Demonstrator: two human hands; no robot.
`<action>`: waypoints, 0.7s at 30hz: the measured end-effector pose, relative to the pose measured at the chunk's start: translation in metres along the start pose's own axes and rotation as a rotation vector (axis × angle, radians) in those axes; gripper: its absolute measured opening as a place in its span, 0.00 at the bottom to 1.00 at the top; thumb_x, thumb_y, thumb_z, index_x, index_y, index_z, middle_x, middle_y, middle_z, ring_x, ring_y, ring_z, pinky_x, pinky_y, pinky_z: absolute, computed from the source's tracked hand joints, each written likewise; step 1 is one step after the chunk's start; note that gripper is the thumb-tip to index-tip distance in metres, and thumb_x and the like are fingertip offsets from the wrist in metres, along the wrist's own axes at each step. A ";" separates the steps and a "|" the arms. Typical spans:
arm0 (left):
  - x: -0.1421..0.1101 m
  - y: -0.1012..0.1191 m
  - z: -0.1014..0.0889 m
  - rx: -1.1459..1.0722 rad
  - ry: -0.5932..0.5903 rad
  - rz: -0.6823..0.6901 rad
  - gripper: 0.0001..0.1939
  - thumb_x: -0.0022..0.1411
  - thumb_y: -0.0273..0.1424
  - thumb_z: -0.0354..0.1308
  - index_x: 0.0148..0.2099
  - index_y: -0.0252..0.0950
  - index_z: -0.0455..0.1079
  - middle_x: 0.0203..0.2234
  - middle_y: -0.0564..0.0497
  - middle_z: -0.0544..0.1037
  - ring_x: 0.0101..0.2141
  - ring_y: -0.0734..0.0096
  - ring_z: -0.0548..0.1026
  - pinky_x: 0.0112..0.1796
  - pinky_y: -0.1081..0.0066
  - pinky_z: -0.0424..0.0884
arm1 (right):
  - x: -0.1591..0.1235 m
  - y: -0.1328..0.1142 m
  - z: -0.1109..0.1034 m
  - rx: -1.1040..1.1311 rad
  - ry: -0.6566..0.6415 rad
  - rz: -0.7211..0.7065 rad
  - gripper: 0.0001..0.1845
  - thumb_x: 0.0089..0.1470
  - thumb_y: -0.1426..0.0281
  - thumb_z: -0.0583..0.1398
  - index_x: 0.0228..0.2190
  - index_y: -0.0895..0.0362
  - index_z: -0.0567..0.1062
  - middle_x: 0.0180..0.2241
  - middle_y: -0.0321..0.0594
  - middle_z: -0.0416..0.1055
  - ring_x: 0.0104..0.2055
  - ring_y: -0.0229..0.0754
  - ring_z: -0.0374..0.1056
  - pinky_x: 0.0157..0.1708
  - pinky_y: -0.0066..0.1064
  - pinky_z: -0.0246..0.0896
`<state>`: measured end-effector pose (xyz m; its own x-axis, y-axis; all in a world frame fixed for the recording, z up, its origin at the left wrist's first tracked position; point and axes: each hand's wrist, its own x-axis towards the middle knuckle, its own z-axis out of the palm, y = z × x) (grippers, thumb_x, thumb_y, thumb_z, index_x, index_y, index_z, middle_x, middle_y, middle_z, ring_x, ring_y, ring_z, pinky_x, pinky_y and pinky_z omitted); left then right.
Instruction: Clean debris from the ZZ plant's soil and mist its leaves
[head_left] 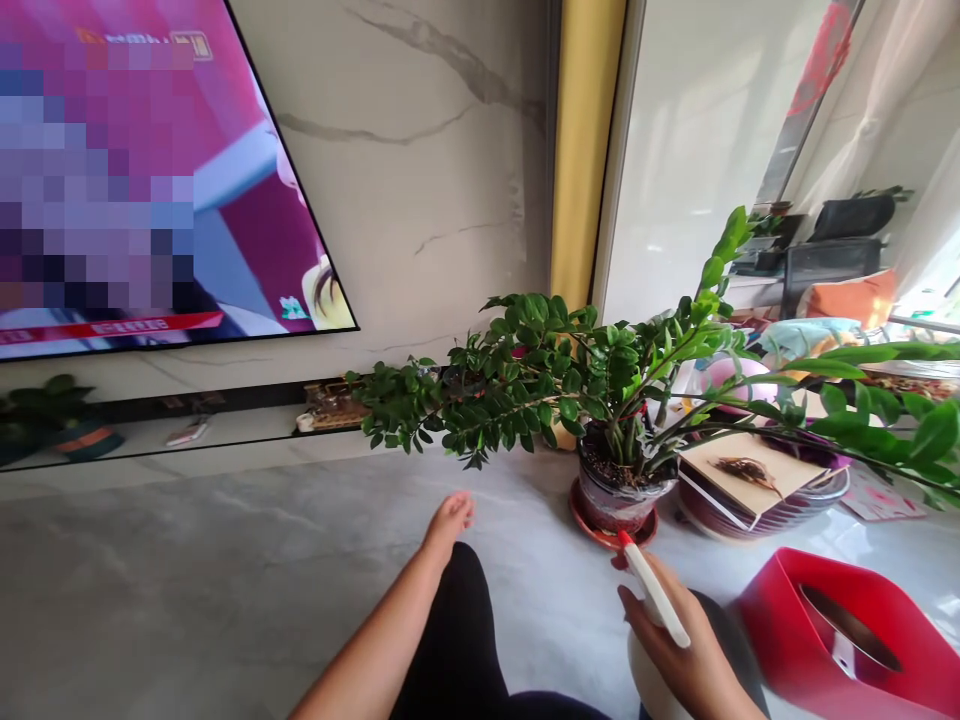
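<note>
My right hand is wrapped round a spray bottle with a white head and a red nozzle tip. The nozzle points up toward a potted plant with glossy green leaves on long arching stems. Its pot, wrapped in clear plastic, stands on a reddish-brown saucer just beyond the bottle. Over my knee, my left hand has its fingers loosely curled in, with nothing visible in them. It is apart from the leaves above it.
A red bin stands at right. Behind it, a basket carries a board with a dried brown thing on it. A wall television hangs upper left above a low shelf. Long stems reach out to the right.
</note>
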<state>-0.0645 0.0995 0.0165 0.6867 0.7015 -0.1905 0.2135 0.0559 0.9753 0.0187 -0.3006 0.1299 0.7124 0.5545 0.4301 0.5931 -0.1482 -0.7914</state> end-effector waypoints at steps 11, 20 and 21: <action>0.094 0.071 -0.007 -0.663 0.288 -0.142 0.18 0.74 0.37 0.60 0.61 0.37 0.71 0.57 0.41 0.77 0.52 0.59 0.79 0.52 0.55 0.78 | 0.003 -0.003 0.010 -0.010 -0.011 -0.079 0.21 0.66 0.63 0.60 0.57 0.57 0.78 0.47 0.50 0.82 0.38 0.47 0.81 0.42 0.33 0.80; 0.098 0.119 0.000 -0.920 0.221 -0.010 0.06 0.75 0.30 0.58 0.49 0.33 0.74 0.44 0.47 0.81 0.42 0.68 0.81 0.42 0.66 0.82 | 0.002 0.001 0.020 0.015 -0.017 -0.089 0.22 0.65 0.65 0.61 0.58 0.55 0.78 0.47 0.50 0.82 0.38 0.47 0.81 0.39 0.32 0.80; 0.100 0.126 0.000 -0.925 0.214 0.007 0.07 0.74 0.29 0.58 0.49 0.32 0.74 0.44 0.46 0.81 0.42 0.67 0.81 0.42 0.66 0.82 | 0.002 0.001 0.021 0.016 -0.021 -0.088 0.22 0.66 0.66 0.61 0.59 0.55 0.77 0.48 0.50 0.81 0.38 0.46 0.81 0.38 0.32 0.80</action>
<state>0.0312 0.1764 0.1206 0.5247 0.8139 -0.2497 -0.4879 0.5278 0.6952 0.0132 -0.2829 0.1207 0.6495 0.5820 0.4893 0.6471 -0.0853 -0.7576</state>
